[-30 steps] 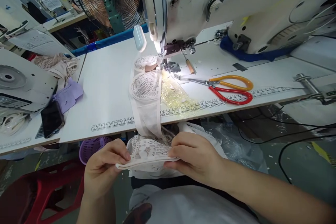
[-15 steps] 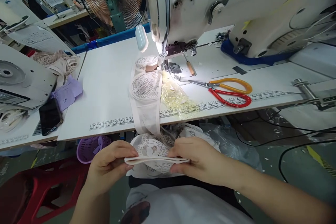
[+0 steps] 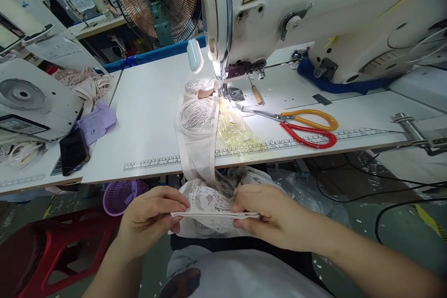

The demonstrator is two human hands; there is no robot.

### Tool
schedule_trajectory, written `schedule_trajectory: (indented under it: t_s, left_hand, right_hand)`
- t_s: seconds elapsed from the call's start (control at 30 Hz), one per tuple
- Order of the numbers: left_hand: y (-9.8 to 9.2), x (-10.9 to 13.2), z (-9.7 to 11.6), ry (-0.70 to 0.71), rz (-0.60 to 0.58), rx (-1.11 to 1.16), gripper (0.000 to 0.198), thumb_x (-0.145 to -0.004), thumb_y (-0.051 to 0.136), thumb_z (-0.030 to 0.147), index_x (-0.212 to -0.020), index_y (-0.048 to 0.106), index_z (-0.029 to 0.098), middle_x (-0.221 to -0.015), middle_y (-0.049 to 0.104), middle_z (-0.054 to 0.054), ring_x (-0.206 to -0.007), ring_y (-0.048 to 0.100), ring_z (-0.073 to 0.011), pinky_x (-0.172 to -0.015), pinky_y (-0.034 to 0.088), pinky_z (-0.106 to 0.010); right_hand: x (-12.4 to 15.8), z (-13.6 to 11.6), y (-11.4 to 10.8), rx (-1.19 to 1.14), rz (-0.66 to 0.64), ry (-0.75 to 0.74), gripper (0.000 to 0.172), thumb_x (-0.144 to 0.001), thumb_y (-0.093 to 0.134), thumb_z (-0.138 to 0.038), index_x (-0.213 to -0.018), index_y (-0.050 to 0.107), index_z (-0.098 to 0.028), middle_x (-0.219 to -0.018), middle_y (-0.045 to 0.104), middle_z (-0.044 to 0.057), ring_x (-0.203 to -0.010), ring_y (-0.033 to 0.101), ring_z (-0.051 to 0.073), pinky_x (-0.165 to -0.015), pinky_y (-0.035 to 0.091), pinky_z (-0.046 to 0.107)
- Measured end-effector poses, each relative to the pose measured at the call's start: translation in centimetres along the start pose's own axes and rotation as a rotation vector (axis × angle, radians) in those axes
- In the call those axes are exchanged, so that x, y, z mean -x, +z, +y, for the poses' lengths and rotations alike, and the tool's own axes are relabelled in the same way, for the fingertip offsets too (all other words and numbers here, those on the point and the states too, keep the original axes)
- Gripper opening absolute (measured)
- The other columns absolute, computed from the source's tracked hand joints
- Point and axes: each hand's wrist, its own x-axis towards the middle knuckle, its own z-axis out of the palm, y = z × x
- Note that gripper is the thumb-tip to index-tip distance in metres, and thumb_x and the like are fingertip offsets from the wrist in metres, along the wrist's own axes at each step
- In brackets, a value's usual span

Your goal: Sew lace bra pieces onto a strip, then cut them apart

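Note:
Over my lap, a folded white fabric band is stretched flat between both hands. My left hand pinches its left end between thumb and fingers. Its right end is gripped the same way by my right hand. Behind and below the band lies white lace fabric, bunched on my lap. A white lace bra runs from under the presser foot of the sewing machine down over the table's front edge toward my hands. Whether the band joins that bra, I cannot tell.
Scissors with orange and red handles lie on the table, beside a yellowish plastic bag and a wooden-handled tool. A phone and purple paper tags sit left. Below are a purple basket and red stool.
The band's two layers, slightly apart on the left before, now lie together in a straighter line. Both hands keep their hold. The whole view has shifted a little.

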Motion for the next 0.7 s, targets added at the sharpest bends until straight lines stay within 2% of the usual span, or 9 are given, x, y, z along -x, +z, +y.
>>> schedule_trajectory:
  t_s: [0.1, 0.2, 0.33, 0.4, 0.47, 0.6, 0.7]
  left_hand:
    - [0.1, -0.1, 0.6, -0.060, -0.078, -0.075, 0.024, -0.082, 0.053, 0.001, -0.096, 0.065, 0.016, -0.086, 0.066, -0.008, -0.066, 0.065, -0.0127, -0.058, 0.055, -0.022]
    - [0.5, 0.0, 0.6, -0.090, -0.140, -0.108, 0.012, -0.080, 0.060, 0.006, -0.087, 0.065, 0.014, -0.076, 0.066, -0.007, -0.074, 0.063, -0.0161, -0.066, 0.052, -0.025]
    - [0.8, 0.0, 0.4, -0.156, -0.199, -0.089, 0.010, -0.079, 0.066, 0.018, -0.086, 0.064, 0.012, -0.076, 0.064, -0.007, -0.070, 0.060, -0.0151, -0.063, 0.049, -0.024]
    - [0.8, 0.1, 0.5, -0.214, -0.257, -0.100, 0.007, -0.081, 0.062, 0.020, -0.081, 0.063, 0.013, -0.075, 0.061, -0.006, -0.067, 0.057, -0.0135, -0.059, 0.047, -0.022]
    - [0.8, 0.3, 0.8, -0.228, -0.377, -0.117, 0.013, -0.083, 0.057, 0.019, -0.071, 0.057, 0.015, -0.069, 0.056, -0.004, -0.063, 0.053, -0.0128, -0.056, 0.043, -0.022]
    - [1.5, 1.8, 1.0, -0.175, -0.666, -0.052, 0.029, -0.077, 0.051, 0.016, -0.057, 0.030, 0.021, -0.057, 0.042, 0.002, -0.056, 0.041, -0.0134, -0.049, 0.031, -0.026]
    - [2.6, 3.5, 0.4, -0.154, -0.686, 0.116, 0.032, -0.077, 0.044, 0.018, -0.058, 0.018, 0.022, -0.052, 0.030, 0.003, -0.050, 0.033, -0.0144, -0.045, 0.025, -0.028]
  right_hand:
    - [0.5, -0.2, -0.2, -0.042, -0.139, 0.046, 0.012, -0.085, 0.055, -0.027, -0.082, 0.059, -0.016, -0.072, 0.056, 0.001, -0.066, 0.051, 0.013, -0.058, 0.037, 0.023]
    - [0.8, -0.1, 0.0, -0.137, -0.313, 0.120, 0.023, -0.088, 0.050, -0.038, -0.078, 0.056, -0.018, -0.068, 0.053, -0.001, -0.062, 0.048, 0.011, -0.055, 0.037, 0.021]
    - [0.8, 0.1, 0.8, -0.157, -0.436, 0.140, 0.033, -0.094, 0.038, -0.041, -0.072, 0.050, -0.019, -0.067, 0.051, -0.002, -0.062, 0.048, 0.011, -0.056, 0.038, 0.021]
    - [0.7, -0.1, 1.0, -0.077, -0.451, 0.107, 0.031, -0.095, 0.037, -0.036, -0.072, 0.050, -0.019, -0.068, 0.052, -0.001, -0.062, 0.049, 0.012, -0.057, 0.038, 0.022]
    - [0.7, -0.7, 1.3, 0.040, -0.454, 0.044, 0.027, -0.095, 0.038, -0.029, -0.074, 0.052, -0.019, -0.070, 0.055, 0.000, -0.065, 0.052, 0.013, -0.058, 0.039, 0.024]
    - [1.5, -1.8, 1.7, 0.268, -0.458, -0.171, 0.030, -0.095, 0.035, -0.022, -0.072, 0.054, -0.019, -0.068, 0.058, 0.001, -0.062, 0.053, 0.014, -0.057, 0.038, 0.029]
    - [3.2, -1.7, 2.2, 0.321, -0.451, -0.261, 0.034, -0.095, 0.032, -0.019, -0.070, 0.054, -0.020, -0.065, 0.058, 0.001, -0.061, 0.052, 0.015, -0.060, 0.038, 0.031]
